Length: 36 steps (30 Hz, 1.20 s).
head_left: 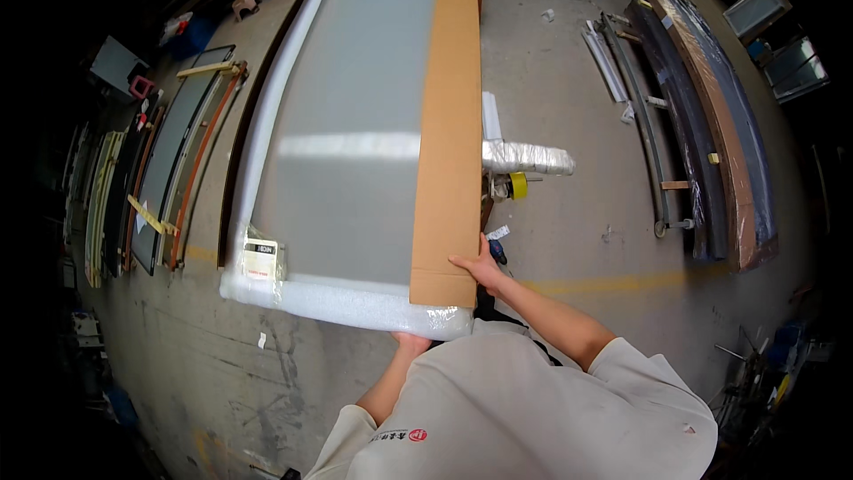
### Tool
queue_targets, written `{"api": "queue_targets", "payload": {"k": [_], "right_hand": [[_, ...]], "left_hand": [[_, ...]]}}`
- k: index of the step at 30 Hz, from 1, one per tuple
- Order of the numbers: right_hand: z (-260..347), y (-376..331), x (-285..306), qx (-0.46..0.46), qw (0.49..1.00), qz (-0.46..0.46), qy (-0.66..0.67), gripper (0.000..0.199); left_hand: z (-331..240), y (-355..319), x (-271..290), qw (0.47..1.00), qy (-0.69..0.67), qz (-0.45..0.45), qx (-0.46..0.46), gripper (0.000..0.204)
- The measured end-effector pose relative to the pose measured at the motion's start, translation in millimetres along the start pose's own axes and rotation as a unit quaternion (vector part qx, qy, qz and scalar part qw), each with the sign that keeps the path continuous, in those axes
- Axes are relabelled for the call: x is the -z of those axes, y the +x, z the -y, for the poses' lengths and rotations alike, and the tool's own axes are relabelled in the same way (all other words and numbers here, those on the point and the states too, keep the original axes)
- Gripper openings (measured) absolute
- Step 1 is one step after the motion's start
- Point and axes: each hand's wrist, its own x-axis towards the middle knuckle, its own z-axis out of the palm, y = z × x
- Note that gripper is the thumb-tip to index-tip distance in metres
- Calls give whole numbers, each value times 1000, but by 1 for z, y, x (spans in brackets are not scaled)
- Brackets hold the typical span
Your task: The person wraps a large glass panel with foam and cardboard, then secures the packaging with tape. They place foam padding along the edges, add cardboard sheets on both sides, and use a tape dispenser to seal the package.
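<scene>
In front of me lies a large flat panel [355, 98] with a grey, sheet-like face. White foam wrap [346, 300] pads its left and near edges. A long brown cardboard strip [449, 142] runs along its right side. My right hand [484, 271] grips the strip's right edge near the close corner, thumb on top, with the other fingers partly hidden at the side. My left hand [411, 342] is at the underside of the foam-wrapped near edge, its fingers hidden below. A label under clear tape [264, 258] sits at the near left corner.
Beyond the panel's right edge are a foil-like wrapped roll [530, 158] and a yellow tape roll [518, 185]. Long wrapped panels [711, 124] lean on a rack at right. More frames and panels [182, 160] stand at left. A pink stool [140, 86] is farther left.
</scene>
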Motion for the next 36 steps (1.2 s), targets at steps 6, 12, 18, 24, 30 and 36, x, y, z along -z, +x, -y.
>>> {"api": "queue_targets", "payload": {"k": [6, 12, 18, 24, 30, 36], "right_hand": [[-27, 18, 6, 45, 997, -26, -62, 141], [-22, 15, 1, 23, 1000, -14, 9, 136], [-44, 31, 9, 48, 998, -24, -17, 137], [-36, 21, 8, 44, 998, -33, -12, 133], [-39, 12, 1, 45, 998, -45, -17, 131], [-87, 10, 11, 120, 992, 1, 30, 131]], "left_hand": [[1, -7, -21, 999, -3, -38, 37, 81], [-8, -9, -7, 989, 109, -89, 53, 75], [-70, -13, 41, 838, 381, -293, -260, 45], [-69, -92, -140, 455, 636, -20, -623, 62], [-15, -24, -138, 166, 908, 183, -339, 81], [-14, -27, -151, 141, 922, 172, -316, 87]]}}
